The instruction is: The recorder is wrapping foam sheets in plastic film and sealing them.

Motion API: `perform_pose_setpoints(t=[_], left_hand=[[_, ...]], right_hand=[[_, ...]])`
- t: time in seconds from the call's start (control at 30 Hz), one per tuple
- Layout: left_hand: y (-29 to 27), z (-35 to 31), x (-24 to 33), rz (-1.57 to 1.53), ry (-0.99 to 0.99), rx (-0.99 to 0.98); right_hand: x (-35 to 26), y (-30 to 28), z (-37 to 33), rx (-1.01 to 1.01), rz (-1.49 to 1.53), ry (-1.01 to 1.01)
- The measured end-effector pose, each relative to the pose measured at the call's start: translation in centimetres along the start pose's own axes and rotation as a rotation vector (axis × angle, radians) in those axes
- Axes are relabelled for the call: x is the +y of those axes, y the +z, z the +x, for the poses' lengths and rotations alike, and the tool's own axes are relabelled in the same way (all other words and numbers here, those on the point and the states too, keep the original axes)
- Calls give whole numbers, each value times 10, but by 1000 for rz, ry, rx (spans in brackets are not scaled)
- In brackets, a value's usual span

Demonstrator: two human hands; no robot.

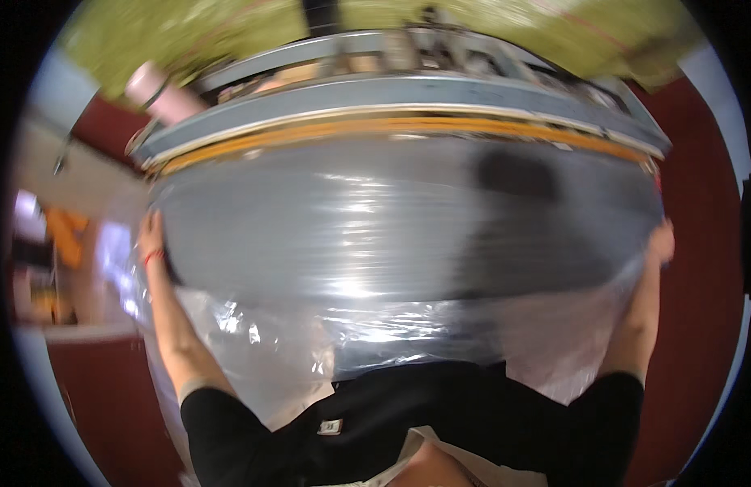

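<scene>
A wide sheet of clear plastic film (408, 329) lies over a flat dark grey surface (327, 219) and hangs in wrinkles toward my body. At the left end of that surface, my left hand (152, 234), with a red band at the wrist, is closed on the film's edge. Across at the right end, my right hand (661, 241) grips the film's other side. Both arms are spread wide. Motion blur and the surface's edges partly hide my fingers.
Behind the grey surface run an orange strip (400, 126) and a blue-grey metal beam (408, 91). A pink roll-shaped object (160, 91) leans at the far left. Yellow-green sheeting (205, 28) spreads beyond the frame. Dark red floor (700, 325) shows at the right.
</scene>
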State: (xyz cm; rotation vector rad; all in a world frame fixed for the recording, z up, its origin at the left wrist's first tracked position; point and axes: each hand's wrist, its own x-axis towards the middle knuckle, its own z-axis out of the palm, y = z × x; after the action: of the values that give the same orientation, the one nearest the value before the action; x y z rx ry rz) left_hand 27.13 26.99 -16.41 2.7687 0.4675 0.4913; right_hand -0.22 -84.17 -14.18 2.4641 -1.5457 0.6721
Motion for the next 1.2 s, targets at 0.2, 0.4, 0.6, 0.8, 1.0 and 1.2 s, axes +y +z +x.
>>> perform_pose_setpoints(t=[0.2, 0.4, 0.6, 0.8, 1.0, 1.2], left_hand=[[12, -3, 106, -473, 33, 244], [-38, -284, 471, -1192, 396, -1043], [-1, -486, 571, -967, 827, -1924], [67, -586, 610, -695, 627, -2147], [-18, -526, 582, -1319, 708, -2265], [-126, -392, 489, -1733, 594, -1789]], right_hand=[[-28, -10, -2, 28, -29, 16], [9, -23, -2, 33, -2, 82], [-10, -8, -1, 53, 99, 34], [-6, -13, 0, 42, 102, 44], [-13, -19, -5, 26, 130, 53], [-32, -25, -9, -22, 133, 53]])
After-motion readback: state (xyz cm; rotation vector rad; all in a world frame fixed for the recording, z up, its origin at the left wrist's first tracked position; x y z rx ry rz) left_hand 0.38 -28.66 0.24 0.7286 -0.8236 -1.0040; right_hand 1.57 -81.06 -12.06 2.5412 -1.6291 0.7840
